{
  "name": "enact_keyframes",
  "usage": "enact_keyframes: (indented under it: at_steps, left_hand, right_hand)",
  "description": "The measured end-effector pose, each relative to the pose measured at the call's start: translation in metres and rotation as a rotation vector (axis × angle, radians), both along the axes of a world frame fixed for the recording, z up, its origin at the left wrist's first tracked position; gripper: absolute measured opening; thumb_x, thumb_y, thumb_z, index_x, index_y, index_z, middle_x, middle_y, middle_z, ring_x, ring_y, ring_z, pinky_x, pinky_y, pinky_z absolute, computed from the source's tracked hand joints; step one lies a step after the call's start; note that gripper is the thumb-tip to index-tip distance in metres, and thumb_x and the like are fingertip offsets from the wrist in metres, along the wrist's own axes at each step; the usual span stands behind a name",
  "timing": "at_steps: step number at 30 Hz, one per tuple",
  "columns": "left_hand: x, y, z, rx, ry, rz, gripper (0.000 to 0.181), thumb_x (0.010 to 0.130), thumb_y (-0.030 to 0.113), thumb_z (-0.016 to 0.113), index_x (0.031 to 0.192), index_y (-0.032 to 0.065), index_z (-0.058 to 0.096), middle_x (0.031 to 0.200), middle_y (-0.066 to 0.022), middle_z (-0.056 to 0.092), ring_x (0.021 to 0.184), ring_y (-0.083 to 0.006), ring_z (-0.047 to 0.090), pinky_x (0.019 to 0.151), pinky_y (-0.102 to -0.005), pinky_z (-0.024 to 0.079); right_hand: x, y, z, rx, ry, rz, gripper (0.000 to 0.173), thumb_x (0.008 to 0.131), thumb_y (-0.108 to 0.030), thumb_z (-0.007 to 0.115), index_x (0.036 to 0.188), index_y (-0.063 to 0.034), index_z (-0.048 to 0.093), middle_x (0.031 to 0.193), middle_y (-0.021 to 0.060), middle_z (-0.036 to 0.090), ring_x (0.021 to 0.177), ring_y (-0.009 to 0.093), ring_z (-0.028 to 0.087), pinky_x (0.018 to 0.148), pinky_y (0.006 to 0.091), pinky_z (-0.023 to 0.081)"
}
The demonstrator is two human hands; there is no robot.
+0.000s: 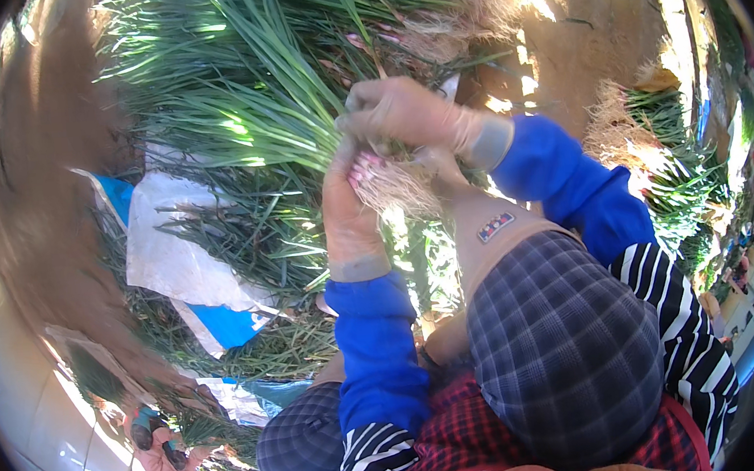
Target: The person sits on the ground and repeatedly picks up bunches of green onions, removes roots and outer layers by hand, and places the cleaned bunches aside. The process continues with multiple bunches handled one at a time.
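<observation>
My left hand (349, 204), in a thin pale glove, is closed around a bunch of green-leaved allium plants (293, 118) near its pinkish bulbs. The long leaves fan out to the upper left, and the pale stringy roots (400, 190) hang to the right of that hand. Gloved too, my right hand (393, 113) is bent over the top of the bunch, its fingers close together against the stems; whether it grips any of them cannot be told. Just above it lies a large heap of similar plants (166, 59), with roots (458, 13) pointing right.
Loose green leaves (268, 225) cover the ground before me, over a white and blue plastic sheet (168, 233). Another rooted bunch (651, 144) lies at the right. Brown ground (44, 197) runs along the left. Another person (160, 449) is at the lower left. My bent knees are close below.
</observation>
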State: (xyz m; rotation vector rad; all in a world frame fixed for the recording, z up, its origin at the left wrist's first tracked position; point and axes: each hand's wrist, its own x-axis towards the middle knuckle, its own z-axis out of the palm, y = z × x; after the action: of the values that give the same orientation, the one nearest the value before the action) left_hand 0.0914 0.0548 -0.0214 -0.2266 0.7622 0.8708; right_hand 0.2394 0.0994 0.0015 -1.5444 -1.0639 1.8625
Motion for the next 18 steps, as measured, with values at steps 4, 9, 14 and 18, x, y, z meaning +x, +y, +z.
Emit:
enact_keyframes:
  at_steps: [4, 9, 14, 18]
  left_hand:
    - [-0.003, -0.001, -0.006, 0.030, 0.167, -0.018, 0.019, 0.093, 0.020, 0.055, 0.095, 0.0009, 0.059, 0.080, -0.0102, 0.062, 0.075, -0.0205, 0.061, 0.071, -0.0337, 0.052]
    - [-0.002, -0.003, -0.006, 0.076, 0.149, 0.029, 0.019, 0.093, 0.019, 0.056, 0.093, -0.0002, 0.058, 0.075, -0.0070, 0.057, 0.068, -0.0194, 0.055, 0.065, -0.0317, 0.049]
    - [-0.001, 0.003, 0.005, 0.076, 0.024, 0.012, 0.028, 0.097, 0.025, 0.051, 0.098, -0.0021, 0.056, 0.075, -0.0063, 0.055, 0.069, -0.0197, 0.053, 0.065, -0.0319, 0.047]
    - [0.003, 0.002, 0.007, 0.113, 0.048, -0.018, 0.028, 0.097, 0.024, 0.051, 0.098, -0.0030, 0.056, 0.072, -0.0052, 0.053, 0.068, -0.0188, 0.051, 0.066, -0.0309, 0.046]
  right_hand:
    - [-0.016, -0.013, -0.028, 0.480, -0.498, 0.026, 0.022, 0.092, -0.026, 0.059, 0.083, -0.0065, 0.057, 0.058, 0.0058, 0.059, 0.045, 0.014, 0.057, 0.044, 0.0306, 0.044]
    - [-0.023, -0.019, -0.018, 0.126, 0.028, -0.294, 0.019, 0.093, -0.017, 0.053, 0.082, -0.0019, 0.056, 0.060, 0.0048, 0.057, 0.046, 0.011, 0.056, 0.041, 0.0263, 0.043]
    - [-0.028, -0.020, -0.017, -0.002, 0.106, -0.448, 0.018, 0.094, -0.016, 0.050, 0.084, -0.0016, 0.054, 0.064, 0.0064, 0.059, 0.043, 0.012, 0.057, 0.036, 0.0256, 0.044]
    - [-0.026, -0.021, -0.015, -0.103, 0.144, -0.524, 0.020, 0.094, -0.017, 0.049, 0.083, -0.0011, 0.055, 0.062, 0.0049, 0.056, 0.041, 0.010, 0.052, 0.035, 0.0229, 0.038]
